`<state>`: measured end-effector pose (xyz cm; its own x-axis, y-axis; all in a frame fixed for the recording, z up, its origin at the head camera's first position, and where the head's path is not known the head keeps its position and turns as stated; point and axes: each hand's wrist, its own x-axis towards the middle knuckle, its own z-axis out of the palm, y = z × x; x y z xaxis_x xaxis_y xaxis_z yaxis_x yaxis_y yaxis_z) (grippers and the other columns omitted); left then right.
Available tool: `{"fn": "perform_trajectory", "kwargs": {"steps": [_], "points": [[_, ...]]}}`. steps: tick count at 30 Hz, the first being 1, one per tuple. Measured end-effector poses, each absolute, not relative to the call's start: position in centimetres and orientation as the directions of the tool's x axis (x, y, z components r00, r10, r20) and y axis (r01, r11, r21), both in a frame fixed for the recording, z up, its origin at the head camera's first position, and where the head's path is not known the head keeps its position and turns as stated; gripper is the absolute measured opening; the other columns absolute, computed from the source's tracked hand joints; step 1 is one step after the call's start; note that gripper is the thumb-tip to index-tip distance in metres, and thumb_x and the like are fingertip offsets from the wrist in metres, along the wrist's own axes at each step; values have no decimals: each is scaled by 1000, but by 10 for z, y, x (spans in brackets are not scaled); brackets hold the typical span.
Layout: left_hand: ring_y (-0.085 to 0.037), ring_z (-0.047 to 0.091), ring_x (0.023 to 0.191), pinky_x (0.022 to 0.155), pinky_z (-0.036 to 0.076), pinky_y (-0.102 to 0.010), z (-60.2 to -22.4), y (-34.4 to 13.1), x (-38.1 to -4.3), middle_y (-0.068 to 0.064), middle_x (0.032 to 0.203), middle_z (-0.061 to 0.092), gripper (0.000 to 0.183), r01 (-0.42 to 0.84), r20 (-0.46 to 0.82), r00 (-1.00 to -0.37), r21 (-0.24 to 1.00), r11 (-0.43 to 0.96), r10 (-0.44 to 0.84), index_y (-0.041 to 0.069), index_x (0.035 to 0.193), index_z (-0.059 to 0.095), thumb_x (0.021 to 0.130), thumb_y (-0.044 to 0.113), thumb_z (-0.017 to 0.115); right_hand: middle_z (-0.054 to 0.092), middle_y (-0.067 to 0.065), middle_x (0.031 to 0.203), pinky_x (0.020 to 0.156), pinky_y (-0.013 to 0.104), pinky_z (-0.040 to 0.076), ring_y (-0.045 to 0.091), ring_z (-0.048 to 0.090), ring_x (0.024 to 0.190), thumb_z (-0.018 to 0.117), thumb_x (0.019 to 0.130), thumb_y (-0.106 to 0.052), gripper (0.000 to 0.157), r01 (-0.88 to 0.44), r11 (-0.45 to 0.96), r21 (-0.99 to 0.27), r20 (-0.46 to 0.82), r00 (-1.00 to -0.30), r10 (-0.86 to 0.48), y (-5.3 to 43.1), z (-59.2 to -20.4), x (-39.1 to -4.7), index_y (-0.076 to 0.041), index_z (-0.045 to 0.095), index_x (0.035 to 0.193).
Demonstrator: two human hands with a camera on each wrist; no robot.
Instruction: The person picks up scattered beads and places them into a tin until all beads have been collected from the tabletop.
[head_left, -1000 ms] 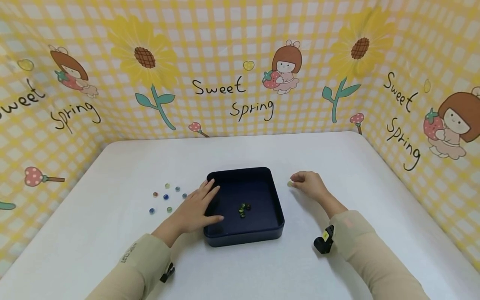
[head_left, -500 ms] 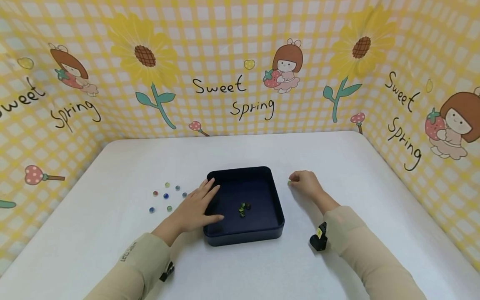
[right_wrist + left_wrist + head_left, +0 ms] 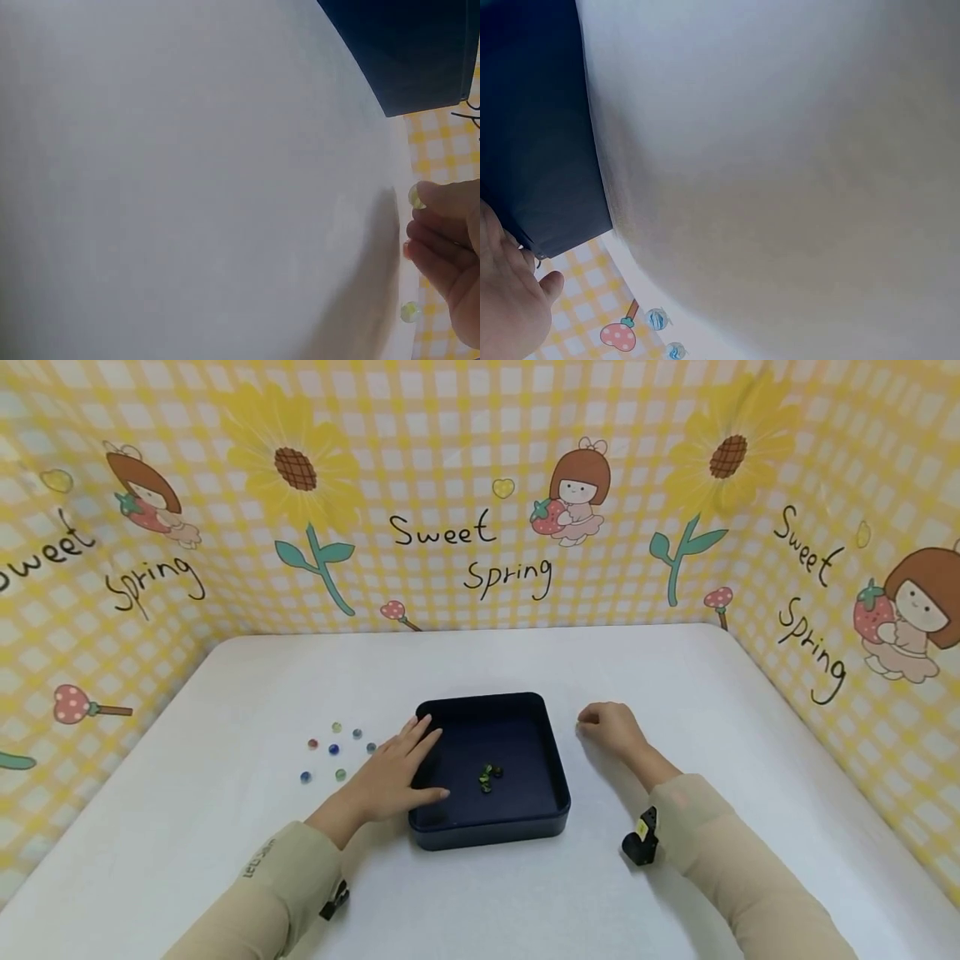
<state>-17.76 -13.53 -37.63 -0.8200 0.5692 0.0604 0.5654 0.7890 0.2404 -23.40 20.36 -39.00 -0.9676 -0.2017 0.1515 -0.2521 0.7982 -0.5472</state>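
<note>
My left hand (image 3: 386, 777) rests on the left rim of a dark blue square tray (image 3: 491, 831), its fingers spread and reaching inside. Several green and dark marbles (image 3: 487, 777) lie together on the tray floor. To the right of the tray, my right hand (image 3: 617, 731) is low over the table. Its thumb and finger pinch a yellow-green marble (image 3: 415, 197), clear in the right wrist view but mostly hidden in the head view. Another pale green marble (image 3: 410, 312) and a small reddish spot, partly hidden, show by that hand's other fingers.
Left of the tray several loose marbles lie scattered, among them a dark blue marble (image 3: 333, 749), a red marble (image 3: 312, 744) and a green marble (image 3: 341, 774). The white table (image 3: 480, 902) meets a yellow checked cloth wall (image 3: 450, 460) behind and at both sides.
My right fingers have closed in on the yellow-green marble, which showed more plainly at their tips before. The right forearm has shifted slightly left. My left hand and the tray have stayed put.
</note>
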Motion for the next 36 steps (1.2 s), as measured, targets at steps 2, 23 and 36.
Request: {"fn": "perform_trajectory", "kwargs": {"steps": [2, 23, 36], "points": [[-26, 2, 129, 100, 14, -47, -376, -135, -178, -11, 143, 7, 86, 568, 70, -819, 239, 787, 570, 8, 138, 20, 77, 62, 44, 64, 12, 85, 72, 36, 45, 26, 58, 82, 60, 80, -9, 15, -260, 775, -576, 177, -965, -192, 204, -388, -233, 1, 65, 89], [-27, 2, 129, 99, 14, -47, -375, -133, -178, -12, 143, 8, 86, 564, 61, -821, 234, 792, 567, 6, 137, 21, 76, 61, 46, 64, 2, 85, 66, 29, 49, 12, 60, 75, 64, 78, -15, 15, -401, 494, -771, 308, -915, -261, 154, -353, -207, -6, 67, 89], [-27, 2, 129, 99, 15, -48, -375, -133, -178, -11, 143, 7, 85, 561, 52, -824, 227, 797, 565, 7, 138, 20, 77, 61, 46, 63, -3, 81, 63, 19, 46, 8, 57, 74, 64, 77, -11, 11, -535, 501, -680, 236, -807, -541, 132, -361, -205, -6, 66, 87]]}}
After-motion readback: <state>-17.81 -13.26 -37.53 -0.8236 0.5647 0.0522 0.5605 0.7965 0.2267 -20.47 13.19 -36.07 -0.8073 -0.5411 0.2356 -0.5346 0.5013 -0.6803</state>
